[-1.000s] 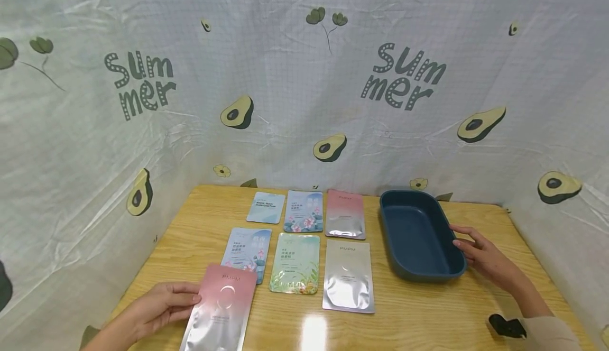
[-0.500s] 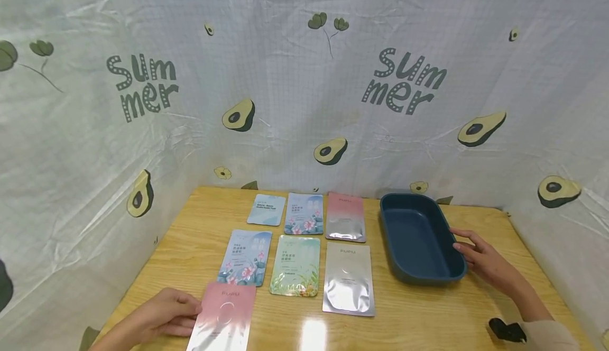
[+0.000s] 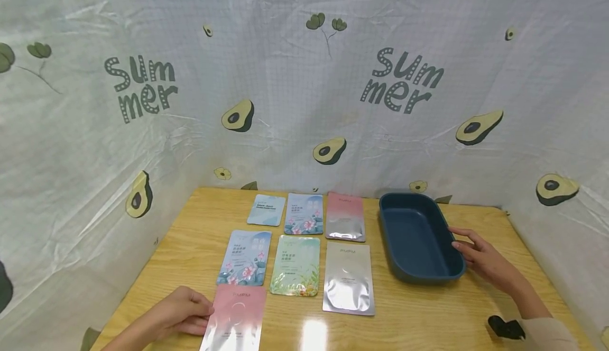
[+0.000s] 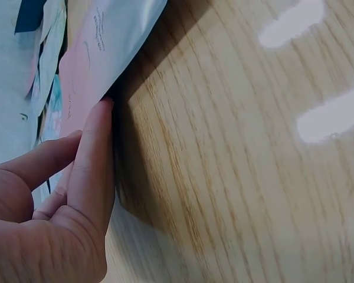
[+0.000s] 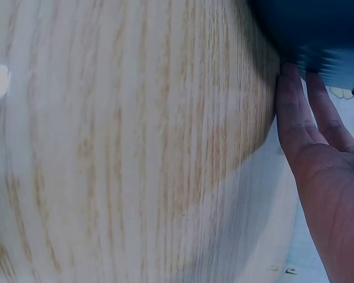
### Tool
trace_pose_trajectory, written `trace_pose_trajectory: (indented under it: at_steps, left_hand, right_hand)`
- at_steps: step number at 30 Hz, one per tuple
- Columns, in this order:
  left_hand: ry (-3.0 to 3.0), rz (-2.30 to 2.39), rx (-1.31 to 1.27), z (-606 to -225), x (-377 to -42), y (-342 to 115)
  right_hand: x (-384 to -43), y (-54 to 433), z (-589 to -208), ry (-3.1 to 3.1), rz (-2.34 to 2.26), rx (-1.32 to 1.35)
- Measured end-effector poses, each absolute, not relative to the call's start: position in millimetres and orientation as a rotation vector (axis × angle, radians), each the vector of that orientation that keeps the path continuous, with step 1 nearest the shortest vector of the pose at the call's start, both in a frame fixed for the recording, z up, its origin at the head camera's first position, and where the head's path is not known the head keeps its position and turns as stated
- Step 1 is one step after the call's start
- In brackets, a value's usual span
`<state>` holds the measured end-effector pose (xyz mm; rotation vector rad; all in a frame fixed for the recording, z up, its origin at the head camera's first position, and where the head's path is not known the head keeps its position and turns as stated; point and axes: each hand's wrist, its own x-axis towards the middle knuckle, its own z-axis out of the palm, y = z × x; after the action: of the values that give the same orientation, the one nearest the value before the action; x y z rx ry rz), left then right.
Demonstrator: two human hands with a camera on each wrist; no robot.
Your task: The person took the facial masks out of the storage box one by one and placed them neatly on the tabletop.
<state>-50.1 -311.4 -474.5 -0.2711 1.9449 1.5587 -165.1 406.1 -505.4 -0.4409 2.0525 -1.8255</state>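
Note:
In the head view my left hand (image 3: 183, 314) pinches the left edge of a pink-and-silver face mask packet (image 3: 235, 319) at the table's front left. Its lower end runs out of the frame. From the left wrist, thumb and fingers (image 4: 97, 135) meet at the packet's edge, and part of the packet stands off the wood. Just beyond it lies a blue floral packet (image 3: 245, 258). At the right, my right hand (image 3: 487, 261) touches the side of a dark blue tray (image 3: 397, 256), its straight fingers (image 5: 289, 112) against the outer wall in the right wrist view.
Right of the blue packet lie a green packet (image 3: 295, 266) and a silver one (image 3: 349, 279). Behind them are a small light-blue packet (image 3: 266, 210), another blue floral packet (image 3: 303, 213) and a pink-silver one (image 3: 345, 216). Printed cloth (image 3: 285, 76) hangs around the wooden table (image 3: 404, 319).
My left hand has brought the pink-silver packet toward the front, then slightly right, uncovering the lower part of the blue floral packet. The right hand and tray stay in place.

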Motion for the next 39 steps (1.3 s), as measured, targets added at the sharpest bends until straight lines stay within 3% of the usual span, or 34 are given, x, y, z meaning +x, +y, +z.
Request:
trace_pose_trajectory:
  at_steps: [17,39]
  left_hand:
    - [2.081,1.425,-0.361,-471.6,-49.1,-307.3]
    - [2.171,1.359,-0.227,-465.4,-50.0,-309.1]
  right_hand:
    - [-165.6,404.3,-508.5,2.006,-1.861,-0.455]
    - [-164.9,405.0,-503.2,1.98,-1.899,-0.488]
